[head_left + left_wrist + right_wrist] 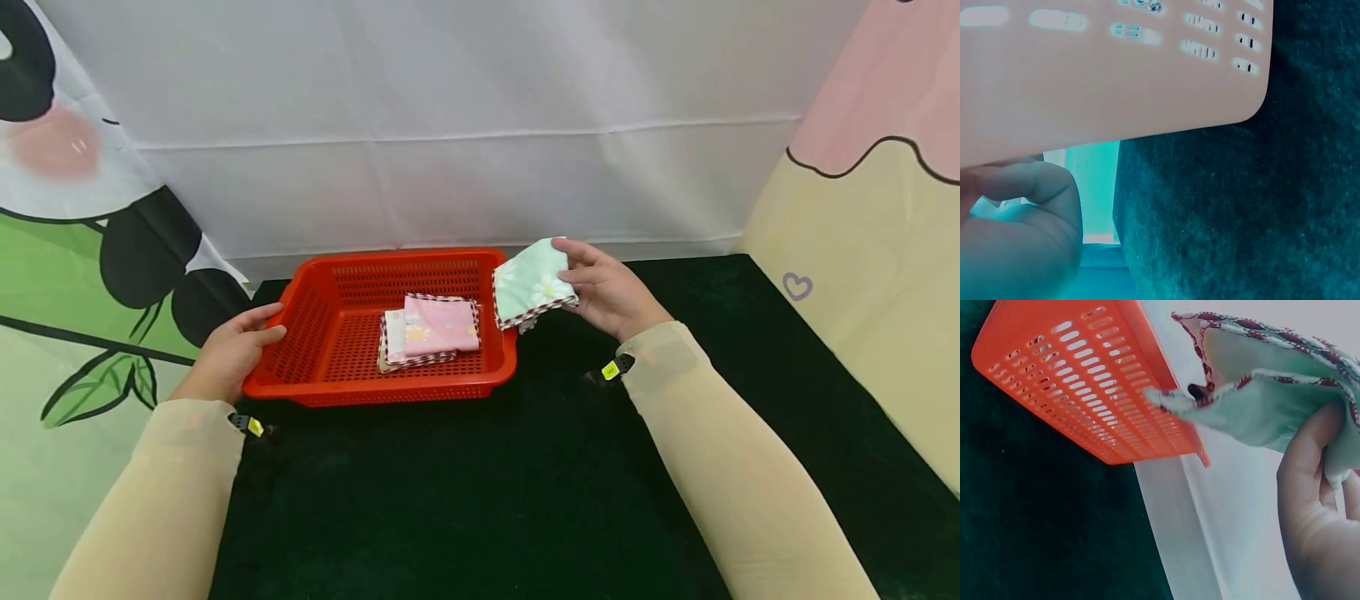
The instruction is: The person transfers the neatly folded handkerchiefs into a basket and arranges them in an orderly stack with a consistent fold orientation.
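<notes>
A red plastic basket with slotted walls stands on the dark green cloth. At its left end my left hand grips the rim, and the left wrist view shows a curled finger under that edge. My right hand pinches a folded mint-green towel with white flowers and a checked border, held up at the basket's right end. In the right wrist view, loose folds of the towel hang open beside the basket wall. Inside the basket lies a pink folded towel, overlapping a white one.
Dark green cloth covers the table. A white sheet hangs behind the basket. Printed cloths stand at both sides, green and white on the left, yellow and pink on the right.
</notes>
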`<action>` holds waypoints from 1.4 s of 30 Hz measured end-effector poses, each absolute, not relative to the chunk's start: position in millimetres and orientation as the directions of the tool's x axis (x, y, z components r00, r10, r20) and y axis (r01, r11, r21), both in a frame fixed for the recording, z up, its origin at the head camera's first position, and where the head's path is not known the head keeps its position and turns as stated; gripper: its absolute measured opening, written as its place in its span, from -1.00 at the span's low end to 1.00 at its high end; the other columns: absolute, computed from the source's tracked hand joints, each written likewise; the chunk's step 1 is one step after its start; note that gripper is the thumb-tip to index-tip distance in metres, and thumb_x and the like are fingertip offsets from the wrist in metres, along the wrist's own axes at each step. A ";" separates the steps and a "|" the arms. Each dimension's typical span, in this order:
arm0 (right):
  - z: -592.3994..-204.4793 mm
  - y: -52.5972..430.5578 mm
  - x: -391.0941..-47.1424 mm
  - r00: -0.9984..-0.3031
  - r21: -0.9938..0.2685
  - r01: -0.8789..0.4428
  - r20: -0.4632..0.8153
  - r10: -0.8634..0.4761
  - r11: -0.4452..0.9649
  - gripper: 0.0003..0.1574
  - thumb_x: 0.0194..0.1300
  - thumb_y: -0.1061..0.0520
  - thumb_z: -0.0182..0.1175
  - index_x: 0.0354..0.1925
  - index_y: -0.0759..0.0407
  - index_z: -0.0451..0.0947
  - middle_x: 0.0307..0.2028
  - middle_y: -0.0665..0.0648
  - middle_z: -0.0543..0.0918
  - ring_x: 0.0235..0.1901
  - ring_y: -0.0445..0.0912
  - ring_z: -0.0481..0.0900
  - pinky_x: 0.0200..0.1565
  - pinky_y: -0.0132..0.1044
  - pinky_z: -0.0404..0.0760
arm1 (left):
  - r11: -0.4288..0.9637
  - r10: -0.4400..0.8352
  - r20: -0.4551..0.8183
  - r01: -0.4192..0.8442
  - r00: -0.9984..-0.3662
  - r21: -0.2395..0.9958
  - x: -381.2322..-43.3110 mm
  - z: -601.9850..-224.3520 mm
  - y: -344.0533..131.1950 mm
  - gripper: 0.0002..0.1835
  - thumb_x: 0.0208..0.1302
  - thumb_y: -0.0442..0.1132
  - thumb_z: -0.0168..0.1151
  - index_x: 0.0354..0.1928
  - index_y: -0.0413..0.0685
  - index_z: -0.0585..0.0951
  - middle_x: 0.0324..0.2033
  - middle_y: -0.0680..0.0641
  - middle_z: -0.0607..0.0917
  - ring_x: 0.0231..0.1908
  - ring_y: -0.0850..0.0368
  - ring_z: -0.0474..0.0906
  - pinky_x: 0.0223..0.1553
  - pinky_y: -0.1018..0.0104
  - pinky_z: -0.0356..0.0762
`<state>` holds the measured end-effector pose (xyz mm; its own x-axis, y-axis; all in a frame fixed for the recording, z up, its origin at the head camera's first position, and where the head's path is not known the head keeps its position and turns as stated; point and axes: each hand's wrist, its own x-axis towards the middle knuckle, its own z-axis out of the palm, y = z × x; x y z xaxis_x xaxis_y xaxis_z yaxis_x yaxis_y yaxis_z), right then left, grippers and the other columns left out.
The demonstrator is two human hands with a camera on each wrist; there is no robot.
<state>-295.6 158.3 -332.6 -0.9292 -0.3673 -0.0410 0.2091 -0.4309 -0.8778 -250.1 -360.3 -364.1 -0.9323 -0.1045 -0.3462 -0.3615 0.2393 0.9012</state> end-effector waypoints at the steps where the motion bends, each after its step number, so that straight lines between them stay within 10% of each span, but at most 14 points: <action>1: -333.0 156.0 -296.2 -0.928 -0.876 0.212 -0.040 -0.371 -0.434 -0.27 0.54 0.47 -0.07 0.56 0.10 0.24 0.56 -0.10 0.08 0.31 0.08 0.32 -0.01 -0.21 0.69 | 0.242 -0.104 -0.345 -0.360 -0.933 0.901 -249.9 -364.6 -360.5 -0.31 0.55 0.05 0.14 0.62 0.37 0.18 0.51 -0.09 0.22 0.29 -0.02 0.39 -0.04 0.32 0.66; 42: -292.6 53.9 -318.3 -0.890 -0.985 0.149 -0.094 -0.447 -0.090 -0.39 0.49 0.41 0.05 0.42 0.10 0.44 0.43 0.07 0.32 0.12 0.08 0.50 0.03 -0.10 0.63 | 0.236 -0.106 -0.347 -0.362 -0.932 0.902 -253.0 -368.4 -361.5 -0.29 0.51 0.11 0.16 0.62 0.41 0.18 0.52 -0.09 0.20 0.29 -0.03 0.40 -0.02 0.27 0.67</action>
